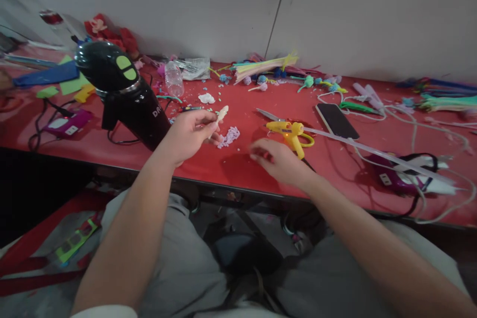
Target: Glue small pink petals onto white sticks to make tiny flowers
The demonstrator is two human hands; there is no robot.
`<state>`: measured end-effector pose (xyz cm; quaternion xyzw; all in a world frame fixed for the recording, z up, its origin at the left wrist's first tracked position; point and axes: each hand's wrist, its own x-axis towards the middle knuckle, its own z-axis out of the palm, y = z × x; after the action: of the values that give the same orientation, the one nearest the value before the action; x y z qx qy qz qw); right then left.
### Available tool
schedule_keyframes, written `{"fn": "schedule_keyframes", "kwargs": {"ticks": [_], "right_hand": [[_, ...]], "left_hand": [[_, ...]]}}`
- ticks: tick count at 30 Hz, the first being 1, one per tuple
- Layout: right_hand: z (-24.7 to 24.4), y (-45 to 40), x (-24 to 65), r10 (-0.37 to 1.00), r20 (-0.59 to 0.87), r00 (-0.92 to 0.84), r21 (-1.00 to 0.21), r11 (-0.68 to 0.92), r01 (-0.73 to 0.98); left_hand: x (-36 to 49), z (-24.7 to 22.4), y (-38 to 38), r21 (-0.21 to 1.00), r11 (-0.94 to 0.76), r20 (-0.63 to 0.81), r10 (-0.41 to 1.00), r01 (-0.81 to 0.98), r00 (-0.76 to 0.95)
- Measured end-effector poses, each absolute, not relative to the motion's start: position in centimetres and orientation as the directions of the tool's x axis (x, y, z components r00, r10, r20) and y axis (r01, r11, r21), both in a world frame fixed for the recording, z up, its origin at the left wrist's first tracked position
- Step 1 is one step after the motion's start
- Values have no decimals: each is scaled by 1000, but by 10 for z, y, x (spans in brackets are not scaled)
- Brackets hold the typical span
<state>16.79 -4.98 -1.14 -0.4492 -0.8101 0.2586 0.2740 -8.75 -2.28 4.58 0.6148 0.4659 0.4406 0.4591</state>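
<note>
My left hand (190,134) is closed in a pinch on a small cream-coloured fuzzy stem (222,113), whose tip points up and away. Just beyond its fingers, a little pile of lilac bits (230,136) lies on the red table (216,166). My right hand (274,156) hovers over the table to the right of the pile, fingers loosely curled and apart, with nothing visible in them. Close behind it is a yellow glue gun (288,131) with a clear glue stick (372,151) reaching out of its back. Scissors (270,115) with yellow handles lie partly under the gun.
A tall black device (134,94) stands at left beside a clear plastic bottle (174,79). Bundles of pipe cleaners (264,65) and pom-poms line the wall. On the right are a phone (337,120), tangled white cord, and a purple power strip (397,176); another purple strip (69,123) is at left.
</note>
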Motion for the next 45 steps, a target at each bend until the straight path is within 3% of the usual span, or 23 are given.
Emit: {"fn": "schedule_keyframes", "kwargs": {"ticks": [3,12,24,37,45], "right_hand": [[-23,-17,132,834,254,-491,-587,536,607],[-34,6,102,839,221,-497,-475,538,696],[-41,10,116,852,267,-450,-536,519,665],[-44,15,112,899,178,-401,-526,431,733],[-28,0,118,925,221,-309,-576,379,724]], "left_hand": [[-86,45,-20,981,-122,93,979,154,182],[-86,47,-21,981,-117,74,964,156,256],[-74,40,-13,998,-35,28,988,45,150],[-69,46,-16,999,0,-7,990,48,138],[-62,43,-15,999,15,-21,990,45,139]]}}
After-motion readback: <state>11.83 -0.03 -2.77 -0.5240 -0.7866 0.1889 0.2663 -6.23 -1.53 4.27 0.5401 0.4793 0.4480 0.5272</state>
